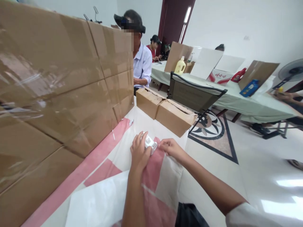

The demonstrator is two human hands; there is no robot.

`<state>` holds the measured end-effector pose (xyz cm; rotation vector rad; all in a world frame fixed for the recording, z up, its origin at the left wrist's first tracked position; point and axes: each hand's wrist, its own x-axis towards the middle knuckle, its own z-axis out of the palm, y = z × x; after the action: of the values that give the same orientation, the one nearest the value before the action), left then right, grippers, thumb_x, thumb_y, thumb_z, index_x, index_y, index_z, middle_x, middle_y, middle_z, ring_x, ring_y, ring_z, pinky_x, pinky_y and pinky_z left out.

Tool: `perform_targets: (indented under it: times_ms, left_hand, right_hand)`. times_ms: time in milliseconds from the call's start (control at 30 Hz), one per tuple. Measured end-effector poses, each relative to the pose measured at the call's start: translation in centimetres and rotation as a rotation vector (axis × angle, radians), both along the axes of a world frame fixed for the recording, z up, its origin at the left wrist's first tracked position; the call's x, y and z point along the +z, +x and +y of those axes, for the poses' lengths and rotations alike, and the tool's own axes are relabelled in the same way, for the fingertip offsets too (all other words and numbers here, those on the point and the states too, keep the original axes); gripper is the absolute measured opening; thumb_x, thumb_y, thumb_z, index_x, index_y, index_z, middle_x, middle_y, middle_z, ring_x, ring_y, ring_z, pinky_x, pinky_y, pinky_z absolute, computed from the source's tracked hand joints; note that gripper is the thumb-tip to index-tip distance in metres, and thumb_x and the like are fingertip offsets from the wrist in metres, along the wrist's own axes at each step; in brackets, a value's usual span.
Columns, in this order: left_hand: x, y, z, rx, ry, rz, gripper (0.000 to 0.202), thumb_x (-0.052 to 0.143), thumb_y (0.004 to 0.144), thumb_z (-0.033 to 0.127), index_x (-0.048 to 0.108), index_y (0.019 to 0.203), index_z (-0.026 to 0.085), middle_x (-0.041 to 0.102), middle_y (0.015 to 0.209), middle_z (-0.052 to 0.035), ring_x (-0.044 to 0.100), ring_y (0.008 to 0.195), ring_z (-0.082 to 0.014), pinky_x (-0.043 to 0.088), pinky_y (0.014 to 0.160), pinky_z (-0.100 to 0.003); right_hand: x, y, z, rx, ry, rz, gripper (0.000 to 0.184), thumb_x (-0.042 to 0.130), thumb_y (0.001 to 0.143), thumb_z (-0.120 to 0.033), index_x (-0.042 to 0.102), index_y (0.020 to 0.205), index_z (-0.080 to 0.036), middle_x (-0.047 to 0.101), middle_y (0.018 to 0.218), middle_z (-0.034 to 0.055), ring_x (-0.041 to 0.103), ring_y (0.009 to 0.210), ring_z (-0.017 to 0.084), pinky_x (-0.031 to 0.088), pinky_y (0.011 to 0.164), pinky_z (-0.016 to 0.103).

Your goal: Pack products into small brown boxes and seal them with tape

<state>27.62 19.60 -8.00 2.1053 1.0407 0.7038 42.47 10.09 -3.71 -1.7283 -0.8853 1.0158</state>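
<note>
My left hand (139, 152) is wrapped around a small white box-like object (149, 142) with a grey part at its right end; its exact kind is not clear. The object is over the pink-and-white checked tablecloth (151, 170). Close to that grey end, my right hand (171, 148) is closed with thumb and forefinger pinched together. What the pinch holds, if anything, is too small to make out. A sheet of white paper (94, 201) lies on the cloth to the left of my left forearm.
Taped cardboard boxes (54, 88) form a wall along the left. Two low cartons (175, 117) stand at the table's far edge, with a folding chair (194, 93) beyond. Across from me sits a person (143, 63). Another table (227, 94) holds bottles and cardboard screens.
</note>
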Motion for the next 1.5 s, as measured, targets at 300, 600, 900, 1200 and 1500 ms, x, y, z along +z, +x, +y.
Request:
perform_targets:
  times_ms: [300,600,900,1200,1500]
  left_hand:
    - [0.3,2.5,0.4,0.269,0.021,-0.171,0.029,0.059,0.093,0.031,0.073,0.118,0.029,0.070,0.129,-0.0041,0.058,0.121,-0.0288,0.046,0.102,-0.045]
    - [-0.4,2.3,0.7,0.261,0.023,-0.228,0.028,0.062,0.092,0.031,0.074,0.117,0.030,0.070,0.127,-0.0024,0.058,0.120,-0.0265,0.045,0.105,-0.042]
    - [-0.3,2.3,0.5,0.263,0.017,-0.222,0.028,0.062,0.092,0.030,0.073,0.118,0.030,0.069,0.129,-0.0021,0.058,0.121,-0.0274,0.044,0.106,-0.043]
    - [-0.2,1.9,0.7,0.247,-0.009,-0.232,0.030,0.057,0.094,0.031,0.071,0.120,0.030,0.068,0.131,-0.0012,0.057,0.122,-0.0261,0.042,0.108,-0.042]
    - [-0.1,1.1,0.7,0.144,-0.067,-0.123,0.055,0.074,0.079,0.038,0.060,0.132,0.036,0.057,0.144,-0.0018,0.049,0.134,-0.0308,0.038,0.113,-0.049]
  right_hand:
    - [-1.3,-0.7,0.1,-0.031,-0.002,-0.027,0.028,0.069,0.077,-0.044,0.067,0.068,-0.017,0.048,0.042,-0.0054,0.040,0.041,0.009,0.029,0.046,0.023]
    - [-1.8,-0.8,-0.1,0.020,0.005,-0.015,0.036,0.067,0.082,-0.051,0.064,0.072,-0.017,0.049,0.046,-0.0050,0.041,0.043,0.009,0.028,0.048,0.023]
    - [-4.5,-1.4,-0.3,0.062,0.054,-0.202,0.028,0.057,0.088,-0.041,0.060,0.073,-0.018,0.056,0.059,-0.0016,0.045,0.052,0.012,0.032,0.055,0.025]
    - [-6.0,-3.8,-2.1,-0.007,0.155,-0.469,0.026,0.052,0.093,-0.034,0.059,0.074,-0.019,0.045,0.057,-0.0037,0.040,0.054,0.012,0.028,0.058,0.026]
    - [-5.9,-3.2,-1.8,-0.052,0.245,-0.218,0.031,0.057,0.094,-0.041,0.062,0.077,-0.017,0.038,0.058,-0.0056,0.032,0.054,0.011,0.025,0.054,0.026]
